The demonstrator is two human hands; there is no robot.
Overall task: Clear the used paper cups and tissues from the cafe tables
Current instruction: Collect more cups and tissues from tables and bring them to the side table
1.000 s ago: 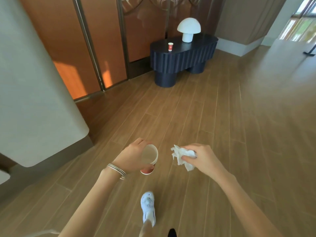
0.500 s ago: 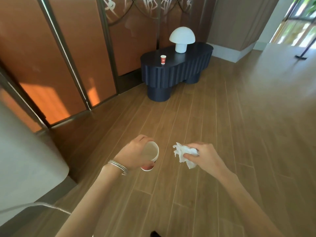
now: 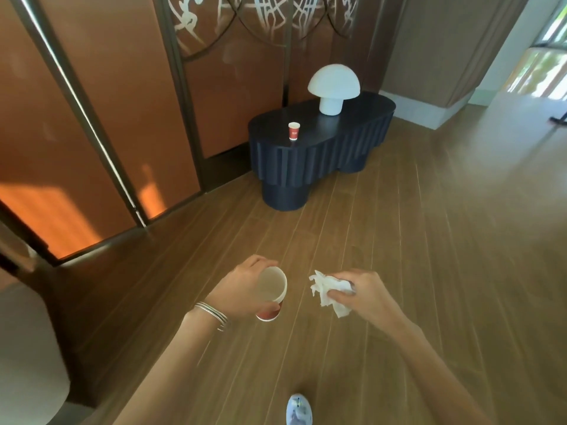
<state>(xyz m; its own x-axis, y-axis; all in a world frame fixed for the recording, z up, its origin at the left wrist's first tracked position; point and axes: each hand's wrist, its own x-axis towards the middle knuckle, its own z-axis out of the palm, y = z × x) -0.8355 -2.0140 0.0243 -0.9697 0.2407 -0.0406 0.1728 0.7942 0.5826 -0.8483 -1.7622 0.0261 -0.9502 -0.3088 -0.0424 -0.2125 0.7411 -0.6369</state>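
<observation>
My left hand (image 3: 242, 288) grips a red paper cup (image 3: 271, 291) with a white inside, held upright over the floor; it looks empty. My right hand (image 3: 360, 296) holds a crumpled white tissue (image 3: 326, 291), a short gap to the right of the cup. Ahead, a second red paper cup (image 3: 294, 130) stands upright on a dark fluted side table (image 3: 319, 154), near its left end.
A white mushroom lamp (image 3: 333, 87) stands on the same table to the right of the cup. Orange panelled screens (image 3: 122, 102) line the left wall. A pale rounded seat (image 3: 27, 357) sits at the lower left. Wooden floor (image 3: 429, 240) lies between me and the table.
I have walked forward: the dark table and its cup are nearer and larger. The pale seat has slid to the lower left. Both hands keep the same hold.
</observation>
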